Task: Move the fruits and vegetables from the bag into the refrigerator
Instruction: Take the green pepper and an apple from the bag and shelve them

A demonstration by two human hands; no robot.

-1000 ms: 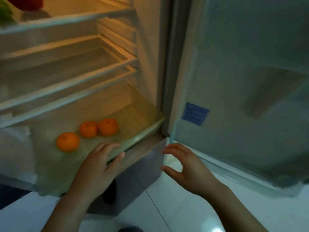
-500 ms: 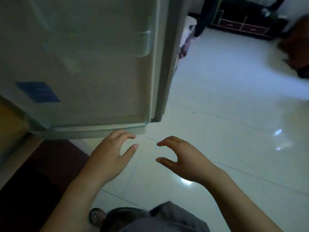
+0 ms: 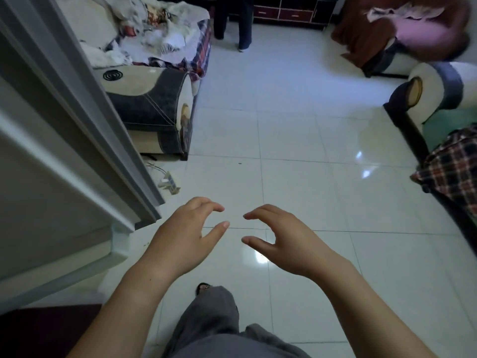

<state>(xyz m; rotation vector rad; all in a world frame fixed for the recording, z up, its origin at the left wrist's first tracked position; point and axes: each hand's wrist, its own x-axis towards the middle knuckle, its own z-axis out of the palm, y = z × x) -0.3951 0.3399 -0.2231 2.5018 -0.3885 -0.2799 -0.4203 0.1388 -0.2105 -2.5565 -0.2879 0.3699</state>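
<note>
My left hand (image 3: 184, 239) and my right hand (image 3: 282, 240) hover side by side over the white tiled floor, both empty with fingers curled and apart. The open refrigerator door (image 3: 51, 156) fills the left edge of the view, its lower corner just left of my left hand. The fridge shelves, the oranges and the bag are out of view.
A sofa (image 3: 152, 99) piled with clothes stands beyond the door. Another sofa (image 3: 423, 99) with plaid fabric (image 3: 454, 164) lines the right side. A power strip (image 3: 169, 183) lies on the floor by the door. A person's legs (image 3: 233, 24) stand at the back.
My view has swung right, from the fridge shelf with three oranges, past the door, to the room. Both hands stayed empty and moved along with the turn.
</note>
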